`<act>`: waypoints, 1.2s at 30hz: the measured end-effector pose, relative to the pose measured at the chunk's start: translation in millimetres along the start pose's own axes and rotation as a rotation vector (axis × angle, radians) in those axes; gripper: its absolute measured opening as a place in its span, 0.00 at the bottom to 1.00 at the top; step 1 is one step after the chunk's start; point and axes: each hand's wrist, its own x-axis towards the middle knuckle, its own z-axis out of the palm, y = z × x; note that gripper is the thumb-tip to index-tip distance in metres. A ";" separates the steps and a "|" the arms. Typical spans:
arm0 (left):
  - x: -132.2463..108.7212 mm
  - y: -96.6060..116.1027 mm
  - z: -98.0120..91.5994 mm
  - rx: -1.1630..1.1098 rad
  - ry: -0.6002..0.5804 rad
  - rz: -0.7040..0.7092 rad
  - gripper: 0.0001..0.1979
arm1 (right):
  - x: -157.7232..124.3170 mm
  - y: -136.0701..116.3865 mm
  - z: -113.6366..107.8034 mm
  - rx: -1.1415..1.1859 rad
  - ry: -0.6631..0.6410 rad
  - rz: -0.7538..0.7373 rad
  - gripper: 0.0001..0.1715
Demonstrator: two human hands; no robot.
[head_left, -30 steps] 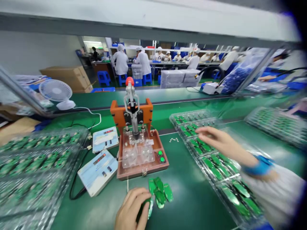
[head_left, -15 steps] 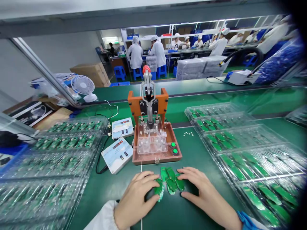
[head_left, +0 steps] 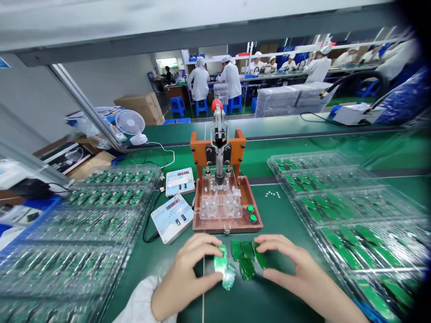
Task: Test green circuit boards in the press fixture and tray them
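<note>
A small pile of green circuit boards lies on the green mat just in front of a brown test jig with a red-knobbed lever and two green buttons. My left hand pinches one green board at the pile's left side, thumb and fingers curled round it. Resting on the right edge of the pile is my right hand, fingers bent over the boards and touching them.
Clear trays of green boards fill the right side, and more trays the left. Two white meter boxes with cables sit left of the jig. A small fan stands behind. People in white coats work at far benches.
My right hand came back from the right-hand tray to the pile in front of me. The left hand lifted one board slightly off the mat. The view shifted left.
</note>
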 end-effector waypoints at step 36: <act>54.8 -36.8 -12.3 0.301 0.306 0.123 0.16 | 107.1 -22.7 -4.7 -0.250 0.388 -0.467 0.13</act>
